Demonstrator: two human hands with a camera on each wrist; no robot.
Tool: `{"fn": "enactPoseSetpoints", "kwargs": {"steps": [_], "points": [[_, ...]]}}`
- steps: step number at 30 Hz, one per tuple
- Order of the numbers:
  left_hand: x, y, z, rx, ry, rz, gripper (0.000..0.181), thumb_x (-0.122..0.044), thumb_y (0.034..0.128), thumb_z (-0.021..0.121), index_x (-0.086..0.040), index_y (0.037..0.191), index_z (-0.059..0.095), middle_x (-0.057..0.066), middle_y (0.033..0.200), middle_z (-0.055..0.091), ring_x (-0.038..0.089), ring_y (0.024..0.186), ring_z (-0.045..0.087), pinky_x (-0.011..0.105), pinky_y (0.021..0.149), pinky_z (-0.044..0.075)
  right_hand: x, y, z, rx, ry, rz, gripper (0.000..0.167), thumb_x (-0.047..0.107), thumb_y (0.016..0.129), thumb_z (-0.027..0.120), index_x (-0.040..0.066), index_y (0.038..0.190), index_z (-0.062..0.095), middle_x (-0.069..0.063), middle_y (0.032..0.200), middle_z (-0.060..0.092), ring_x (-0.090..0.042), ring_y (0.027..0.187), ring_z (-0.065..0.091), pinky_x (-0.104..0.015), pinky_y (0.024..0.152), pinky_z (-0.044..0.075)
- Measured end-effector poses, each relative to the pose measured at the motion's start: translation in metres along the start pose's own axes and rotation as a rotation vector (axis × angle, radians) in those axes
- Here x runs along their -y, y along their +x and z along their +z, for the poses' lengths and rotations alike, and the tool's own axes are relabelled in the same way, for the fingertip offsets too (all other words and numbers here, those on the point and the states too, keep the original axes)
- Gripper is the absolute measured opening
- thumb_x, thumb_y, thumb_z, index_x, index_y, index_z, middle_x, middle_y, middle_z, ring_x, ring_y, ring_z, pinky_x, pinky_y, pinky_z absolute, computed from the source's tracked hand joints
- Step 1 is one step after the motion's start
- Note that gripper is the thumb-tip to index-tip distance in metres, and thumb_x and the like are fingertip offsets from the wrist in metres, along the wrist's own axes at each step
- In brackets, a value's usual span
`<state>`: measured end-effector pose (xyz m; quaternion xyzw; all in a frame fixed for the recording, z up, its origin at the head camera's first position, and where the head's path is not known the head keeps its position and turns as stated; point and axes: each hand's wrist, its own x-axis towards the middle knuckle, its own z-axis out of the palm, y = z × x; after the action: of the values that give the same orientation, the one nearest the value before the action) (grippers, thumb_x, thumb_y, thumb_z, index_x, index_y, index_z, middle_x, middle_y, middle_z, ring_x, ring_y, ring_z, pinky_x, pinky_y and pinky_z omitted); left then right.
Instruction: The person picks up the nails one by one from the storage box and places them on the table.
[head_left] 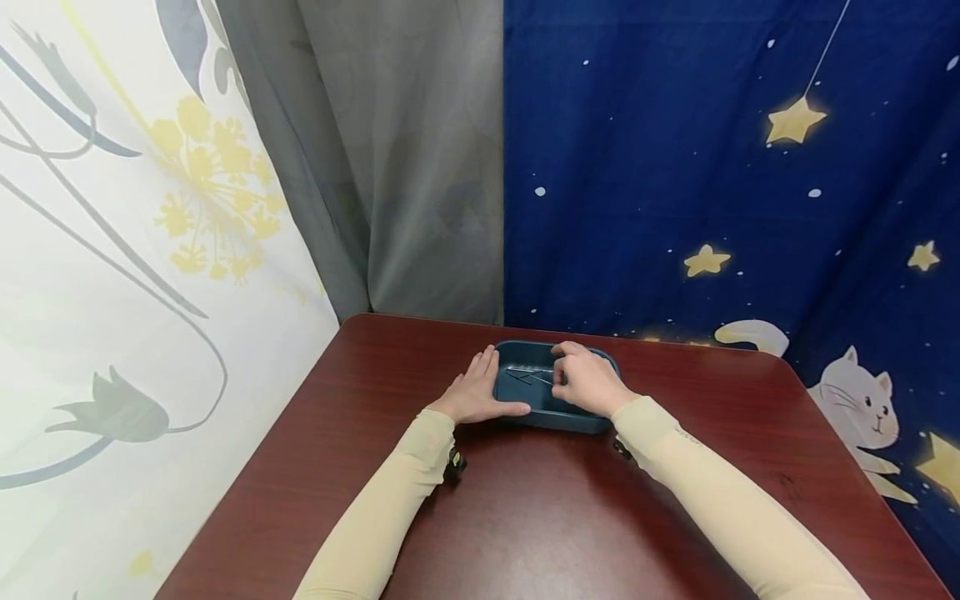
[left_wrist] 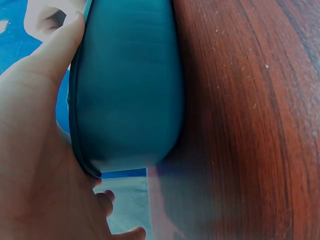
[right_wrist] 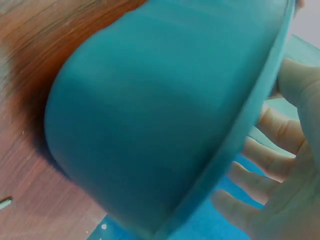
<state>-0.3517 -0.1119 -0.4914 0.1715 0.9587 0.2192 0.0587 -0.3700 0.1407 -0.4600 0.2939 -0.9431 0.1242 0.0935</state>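
A dark teal plastic box (head_left: 557, 419) stands on the table, with several thin dark sticks (head_left: 521, 378) lying inside it; their exact kind is too small to tell. Across the box's left end rests my left hand (head_left: 475, 396), fingers straight and thumb along the near rim. My right hand (head_left: 588, 382) reaches over the right part of the box, its thumb and fingers curled together. A thin stick (head_left: 545, 380) meets those fingertips and appears pinched there. In the right wrist view, the box wall hides the tips of the right hand (right_wrist: 287, 155).
The reddish-brown wooden table (head_left: 480, 500) extends around the box. Beyond its back edge hang a grey curtain (head_left: 435, 167) and a blue star-patterned curtain (head_left: 637, 167). A white flowered curtain (head_left: 150, 333) hangs along the left side.
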Motion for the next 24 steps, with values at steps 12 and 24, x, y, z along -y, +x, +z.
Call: {"fn": "enactPoseSetpoints", "kwargs": {"steps": [12,24], "points": [[0.004,0.001,0.003,-0.010,-0.012,0.009,0.132,-0.090,0.0705,0.056,-0.010,0.163,0.006,0.003,0.169,-0.001,0.025,0.154,0.002,0.058,0.117,0.020,-0.008,-0.019,-0.019,-0.049,-0.020,-0.022,0.023,0.019,0.078,0.078,0.029,0.064,0.063,-0.014,0.150,0.047,-0.036,0.150,0.022,-0.065,0.115,0.016],[0.006,0.004,0.005,-0.009,0.020,0.028,0.134,-0.092,0.0704,0.054,-0.009,0.163,0.004,0.004,0.169,-0.003,0.026,0.154,0.003,0.057,0.117,0.020,-0.022,-0.037,-0.035,-0.109,-0.004,-0.003,0.023,0.017,0.078,0.077,0.031,0.066,0.064,-0.014,0.156,0.041,-0.035,0.152,0.014,-0.068,0.114,0.011]]}}
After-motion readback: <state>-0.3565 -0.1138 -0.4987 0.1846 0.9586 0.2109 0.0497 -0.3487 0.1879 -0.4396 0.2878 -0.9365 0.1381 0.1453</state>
